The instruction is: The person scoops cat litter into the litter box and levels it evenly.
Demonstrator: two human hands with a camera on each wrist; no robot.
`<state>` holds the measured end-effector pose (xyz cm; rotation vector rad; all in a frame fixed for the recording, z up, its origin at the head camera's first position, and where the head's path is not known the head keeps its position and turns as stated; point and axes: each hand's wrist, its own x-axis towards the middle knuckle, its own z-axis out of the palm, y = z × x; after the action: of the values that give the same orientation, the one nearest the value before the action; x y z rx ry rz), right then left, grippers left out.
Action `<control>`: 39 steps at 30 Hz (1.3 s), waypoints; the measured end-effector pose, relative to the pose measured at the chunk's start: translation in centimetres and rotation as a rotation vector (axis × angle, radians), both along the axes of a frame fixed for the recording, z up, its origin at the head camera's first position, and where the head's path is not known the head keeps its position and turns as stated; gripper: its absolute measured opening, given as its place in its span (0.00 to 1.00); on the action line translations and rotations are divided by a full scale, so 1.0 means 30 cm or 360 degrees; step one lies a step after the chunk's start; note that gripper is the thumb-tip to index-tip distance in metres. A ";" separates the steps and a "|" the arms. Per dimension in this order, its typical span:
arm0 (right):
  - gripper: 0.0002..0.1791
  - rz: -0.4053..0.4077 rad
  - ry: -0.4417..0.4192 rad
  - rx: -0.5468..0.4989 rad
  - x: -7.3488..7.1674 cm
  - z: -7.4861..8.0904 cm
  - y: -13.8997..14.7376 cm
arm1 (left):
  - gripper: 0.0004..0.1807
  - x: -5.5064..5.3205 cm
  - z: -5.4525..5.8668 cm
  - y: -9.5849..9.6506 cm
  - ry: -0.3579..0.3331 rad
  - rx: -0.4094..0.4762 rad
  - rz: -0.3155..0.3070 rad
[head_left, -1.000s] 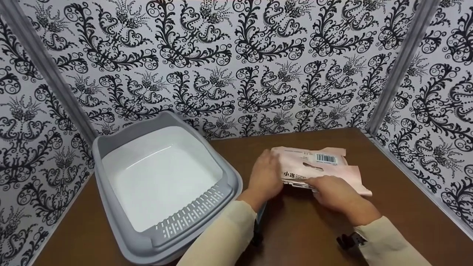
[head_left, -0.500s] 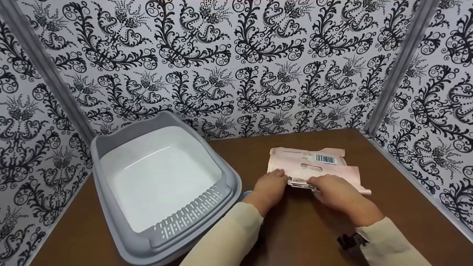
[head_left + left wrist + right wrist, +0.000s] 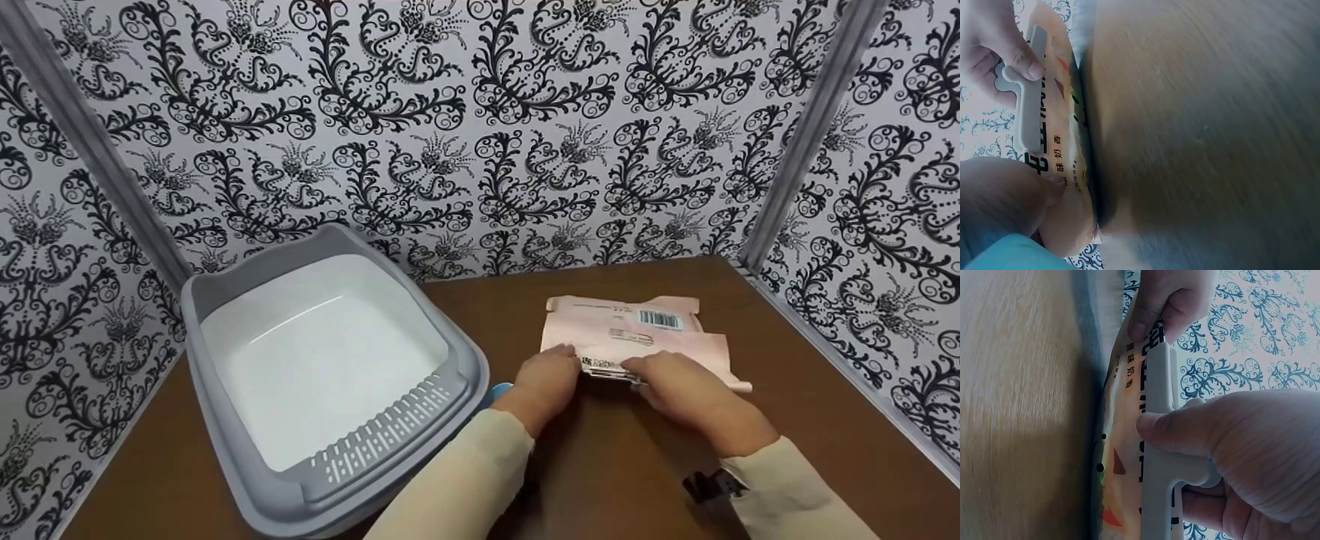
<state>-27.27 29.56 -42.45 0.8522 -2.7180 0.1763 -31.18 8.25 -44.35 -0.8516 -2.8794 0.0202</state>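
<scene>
Gripping the white clip (image 3: 1157, 382) on the pink bag (image 3: 664, 345) is my right hand (image 3: 684, 391); my left hand (image 3: 544, 381) pinches the bag beside the clip's end.

A grey-rimmed white tray (image 3: 236, 442) sits on a brown table (image 3: 615, 465) amid scroll-patterned walls (image 3: 480, 150).

From your right wrist you can read "原味奶香" (image 3: 1130, 365) in dark print on the pink bag (image 3: 596, 330); your left wrist view gives you "味奶香" again. The large black characters (image 3: 1158, 336) beside it are partly covered by the pale clip (image 3: 1158, 394), so you can't read them whole. In your head view, the bag shows a barcode (image 3: 660, 319), its digits too small to make out, and lettering (image 3: 604, 364) along the near edge, too blurred to read.
</scene>
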 end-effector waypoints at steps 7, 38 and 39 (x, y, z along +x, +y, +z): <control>0.09 -0.0052 -0.0015 0.0012 0.014 0.019 -0.013 | 0.14 -0.007 -0.001 0.001 -0.0024 0.0028 -0.0001; 0.13 0.0226 -0.0198 0.0130 0.182 -0.009 -0.174 | 0.12 0.012 0.003 -0.008 -0.0013 0.0013 -0.0006; 0.13 0.0228 -0.0188 0.0143 0.186 -0.018 -0.183 | 0.12 0.012 0.002 -0.008 -0.0013 0.0017 -0.0004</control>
<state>-21.70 24.08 -42.99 1.0961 -2.7921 0.1394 -30.82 8.01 -44.28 -0.8554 -2.8836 0.0015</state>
